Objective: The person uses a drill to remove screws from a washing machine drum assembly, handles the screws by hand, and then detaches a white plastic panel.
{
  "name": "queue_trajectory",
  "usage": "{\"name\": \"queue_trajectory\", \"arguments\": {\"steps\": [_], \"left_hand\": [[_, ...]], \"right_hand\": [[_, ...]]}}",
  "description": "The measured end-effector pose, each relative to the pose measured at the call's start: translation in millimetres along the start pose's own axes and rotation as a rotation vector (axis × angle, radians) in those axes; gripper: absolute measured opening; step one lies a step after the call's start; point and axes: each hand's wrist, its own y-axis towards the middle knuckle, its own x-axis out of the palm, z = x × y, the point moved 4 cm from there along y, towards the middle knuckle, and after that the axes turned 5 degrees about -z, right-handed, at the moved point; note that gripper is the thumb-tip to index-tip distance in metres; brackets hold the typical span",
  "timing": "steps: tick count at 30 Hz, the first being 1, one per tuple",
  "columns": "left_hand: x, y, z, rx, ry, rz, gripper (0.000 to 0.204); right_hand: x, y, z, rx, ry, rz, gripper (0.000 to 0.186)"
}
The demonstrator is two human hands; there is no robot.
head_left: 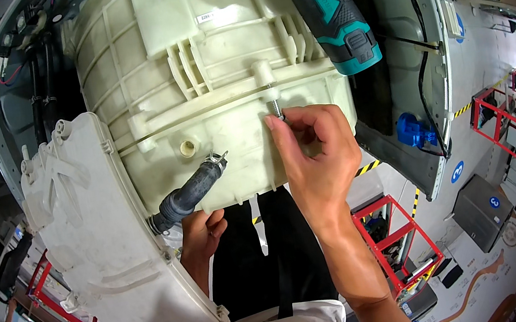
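Observation:
A cream plastic washing machine tub (pixel 231 124) stands before me. My right hand (pixel 321 150) pinches a metal bolt (pixel 274 108) between thumb and fingers, its upper end in a white plastic boss (pixel 263 75) on the tub's rim. My left hand (pixel 204 230) is below the tub's near edge with its fingers curled; what they hold, if anything, is hidden. Just above it runs a black rubber hose (pixel 192 192) with a metal clamp (pixel 217 159) at its end. Beside that end is a round hole (pixel 187 147) in the tub wall.
A teal and black cordless power tool (pixel 332 12) lies on the tub at upper right. An off-white plastic panel (pixel 101 242) stands at the left. Metal cabinet walls (pixel 442 96) with dark cables flank the tub. Red frames (pixel 398 243) stand on the floor beyond.

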Motion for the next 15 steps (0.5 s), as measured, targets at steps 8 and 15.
{"name": "queue_trajectory", "arguments": {"steps": [8,15], "left_hand": [[1.2,-0.9,1.1,0.008,0.007,-0.018,0.025],[1.1,0.3,0.9,0.031,0.005,-0.042,0.023]], "right_hand": [[-1.2,-0.6,-0.2,-0.042,-0.087,-0.005,0.017],[1.7,-1.2,1.7,-0.028,-0.043,0.024,0.017]]}}
